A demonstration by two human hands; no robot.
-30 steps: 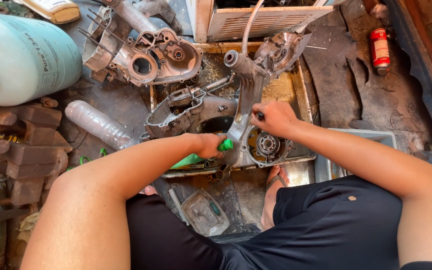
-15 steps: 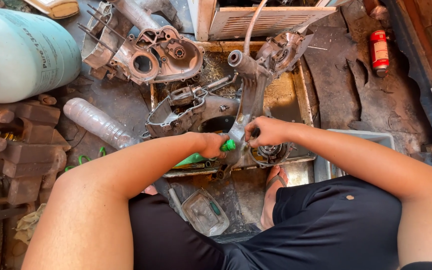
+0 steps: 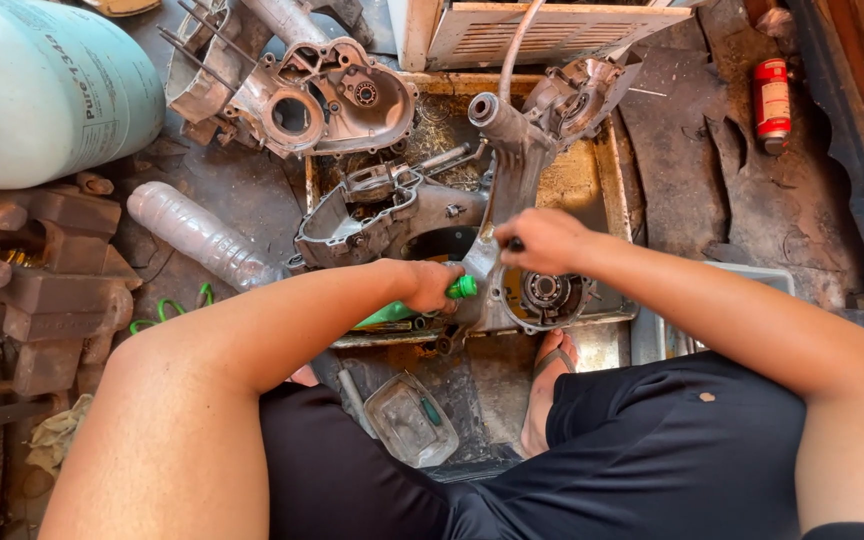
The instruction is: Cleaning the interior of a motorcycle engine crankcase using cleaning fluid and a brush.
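Left hand closed round a green bottle, cap aimed at the grey engine casing at frame centre. Right hand fisted on a small dark tool, possibly a brush handle, pressed to that casing above the bearing. Risk: slipping off the oily metal and knuckling a sharp rim; squeezing too hard and flooding the tray. Tight left, crowded by another casing; freer room right toward the red can.

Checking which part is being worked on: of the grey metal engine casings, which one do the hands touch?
The long grey metal casing standing in the rusty tray; right hand on it, the others lie untouched.
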